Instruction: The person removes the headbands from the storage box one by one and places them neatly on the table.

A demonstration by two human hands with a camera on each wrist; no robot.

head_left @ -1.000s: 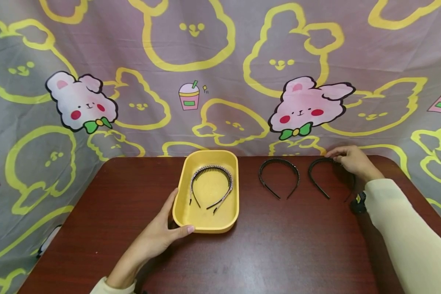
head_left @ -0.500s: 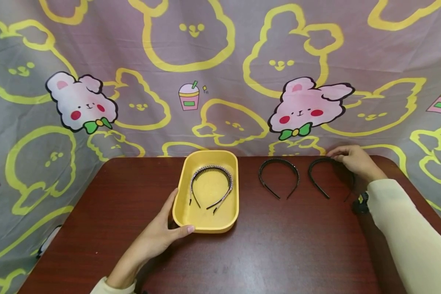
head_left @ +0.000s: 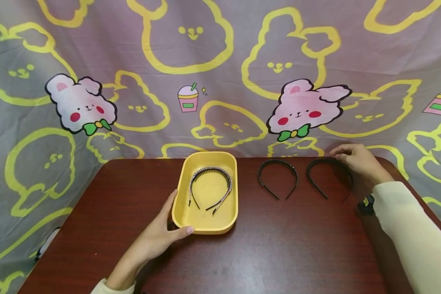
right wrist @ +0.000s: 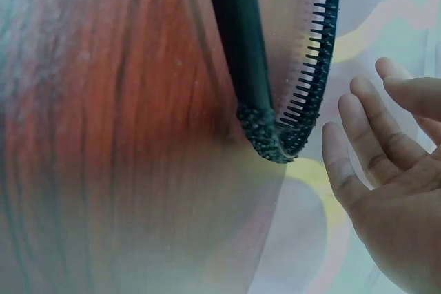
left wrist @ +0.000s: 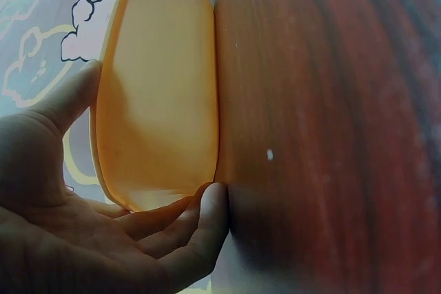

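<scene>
My left hand (head_left: 158, 237) grips the near left corner of a yellow plastic box (head_left: 206, 222). Its thumb is at the rim and its fingers curl around the side, as the left wrist view shows. Two toothed headbands lie nested in the box, one with a silvery beaded edge (head_left: 229, 181). At the far right, my right hand (head_left: 361, 163) is beside a black headband (head_left: 310, 173) lying on the table. In the right wrist view, the fingers (right wrist: 337, 163) are extended and apart from this headband's comb teeth and beaded edge (right wrist: 324, 53).
Another black headband (head_left: 259, 175) lies between the box and the right-hand headband. All stand on a dark red wooden table (head_left: 279, 249). A patterned curtain (head_left: 220, 81) hangs right behind the table's far edge.
My right hand has drawn slightly to the right, off the top of the black headband. The left hand and the box have kept their place.
</scene>
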